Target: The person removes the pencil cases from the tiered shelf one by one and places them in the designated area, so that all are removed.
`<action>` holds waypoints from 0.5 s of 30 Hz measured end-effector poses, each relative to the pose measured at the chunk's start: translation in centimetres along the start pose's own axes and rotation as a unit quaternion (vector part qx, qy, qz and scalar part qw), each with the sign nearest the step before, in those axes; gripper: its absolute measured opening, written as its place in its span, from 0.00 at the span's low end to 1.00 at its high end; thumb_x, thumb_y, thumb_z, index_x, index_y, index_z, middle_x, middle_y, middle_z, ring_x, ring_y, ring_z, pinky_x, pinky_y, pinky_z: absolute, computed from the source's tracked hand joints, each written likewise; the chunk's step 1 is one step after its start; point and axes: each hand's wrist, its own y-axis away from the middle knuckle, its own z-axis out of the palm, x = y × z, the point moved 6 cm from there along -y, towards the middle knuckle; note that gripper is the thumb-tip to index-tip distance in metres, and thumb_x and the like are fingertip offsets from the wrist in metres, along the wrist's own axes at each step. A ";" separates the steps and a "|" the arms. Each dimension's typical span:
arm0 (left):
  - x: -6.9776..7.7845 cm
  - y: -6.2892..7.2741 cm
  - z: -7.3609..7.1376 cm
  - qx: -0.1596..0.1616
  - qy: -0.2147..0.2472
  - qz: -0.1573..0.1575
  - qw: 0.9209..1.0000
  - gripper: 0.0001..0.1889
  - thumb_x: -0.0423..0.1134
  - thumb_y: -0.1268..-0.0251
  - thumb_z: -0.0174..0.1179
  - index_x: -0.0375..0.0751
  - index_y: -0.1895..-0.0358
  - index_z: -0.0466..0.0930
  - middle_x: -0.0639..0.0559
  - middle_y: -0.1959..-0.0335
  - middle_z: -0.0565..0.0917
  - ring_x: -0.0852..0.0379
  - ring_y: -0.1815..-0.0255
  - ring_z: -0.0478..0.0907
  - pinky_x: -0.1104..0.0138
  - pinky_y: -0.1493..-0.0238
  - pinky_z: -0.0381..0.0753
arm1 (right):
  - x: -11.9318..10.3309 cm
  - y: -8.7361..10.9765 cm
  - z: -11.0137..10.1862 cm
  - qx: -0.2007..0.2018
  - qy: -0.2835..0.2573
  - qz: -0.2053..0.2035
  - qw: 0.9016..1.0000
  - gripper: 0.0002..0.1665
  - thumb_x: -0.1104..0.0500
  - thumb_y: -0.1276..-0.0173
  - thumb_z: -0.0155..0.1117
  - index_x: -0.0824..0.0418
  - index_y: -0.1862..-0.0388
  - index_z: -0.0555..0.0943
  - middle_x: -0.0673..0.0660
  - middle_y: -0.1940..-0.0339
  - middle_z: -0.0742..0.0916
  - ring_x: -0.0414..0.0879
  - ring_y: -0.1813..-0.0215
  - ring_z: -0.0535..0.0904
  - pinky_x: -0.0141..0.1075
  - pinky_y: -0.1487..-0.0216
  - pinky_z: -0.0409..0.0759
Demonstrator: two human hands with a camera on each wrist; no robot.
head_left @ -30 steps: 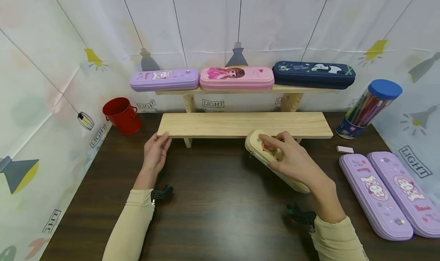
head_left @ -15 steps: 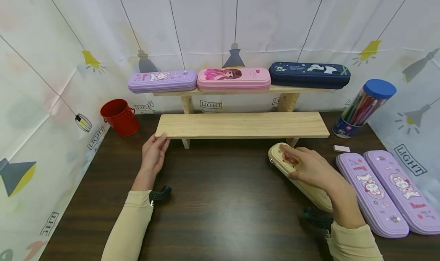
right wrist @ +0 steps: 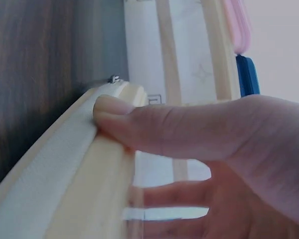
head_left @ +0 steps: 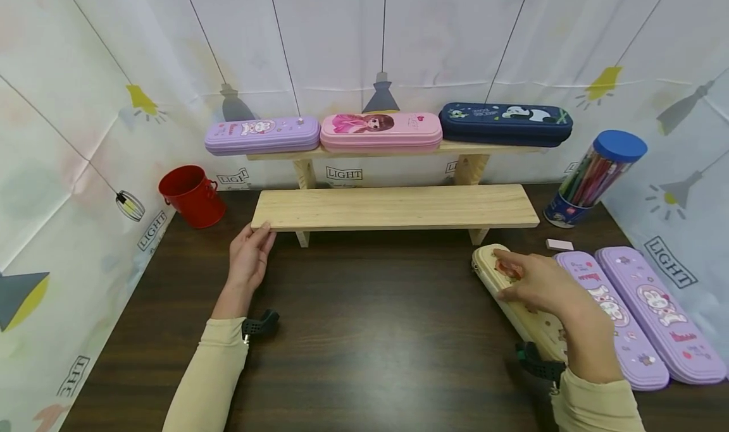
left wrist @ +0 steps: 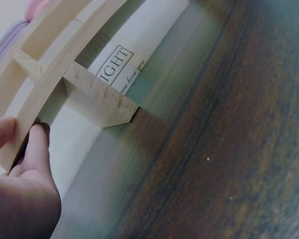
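With thumb above and fingers below, my left hand [head_left: 248, 258] pinches the front left corner of the lower board of a two-tier wooden shelf [head_left: 393, 207]; the left wrist view shows the same grip on the board's edge [left wrist: 45, 92]. My right hand [head_left: 547, 286] holds a cream pencil case [head_left: 492, 261] across its width, thumb on the near side. The case lies slantwise beside a purple pencil case [head_left: 581, 264], which the hand partly hides. In the right wrist view the thumb presses the cream case's zipped side [right wrist: 55, 167].
On the upper tier sit a purple case [head_left: 262, 135], a pink case [head_left: 381, 133] and a navy panda case [head_left: 505, 125]. A red bucket [head_left: 193, 198] stands left. At right are a blue-lidded pencil tub [head_left: 592, 179], an eraser [head_left: 560, 245] and another purple case [head_left: 663, 315].
My right hand has carried the cream pencil case from the shelf's front edge rightward and nearer, up beside the purple cases. The left hand keeps its hold on the board; the view shifts slightly.
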 end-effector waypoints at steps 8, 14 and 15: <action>-0.2 0.0 -0.1 -0.002 0.002 -0.007 1.000 0.32 0.36 0.28 0.58 0.40 0.24 0.58 0.43 0.24 0.65 0.58 0.29 0.71 0.75 0.37 0.75 | 2.1 0.7 -0.8 -0.014 0.004 0.039 0.999 0.54 0.41 0.45 0.76 0.62 0.26 0.65 0.82 0.38 0.75 0.78 0.40 0.72 0.71 0.47 0.74; -0.2 0.0 -0.2 -0.003 0.004 -0.005 1.000 0.32 0.36 0.28 0.58 0.39 0.24 0.59 0.43 0.26 0.66 0.59 0.31 0.72 0.75 0.37 0.76 | 3.8 1.2 -1.1 -0.029 0.012 0.066 0.997 0.58 0.35 0.46 0.74 0.61 0.24 0.63 0.81 0.36 0.73 0.73 0.45 0.76 0.67 0.50 0.76; -0.2 0.0 -0.2 -0.003 0.005 -0.005 1.000 0.32 0.36 0.28 0.58 0.39 0.24 0.59 0.43 0.26 0.66 0.60 0.31 0.73 0.74 0.37 0.76 | 4.0 1.3 -1.1 -0.030 0.011 0.071 0.997 0.58 0.35 0.46 0.74 0.61 0.24 0.63 0.81 0.35 0.72 0.71 0.47 0.76 0.67 0.50 0.76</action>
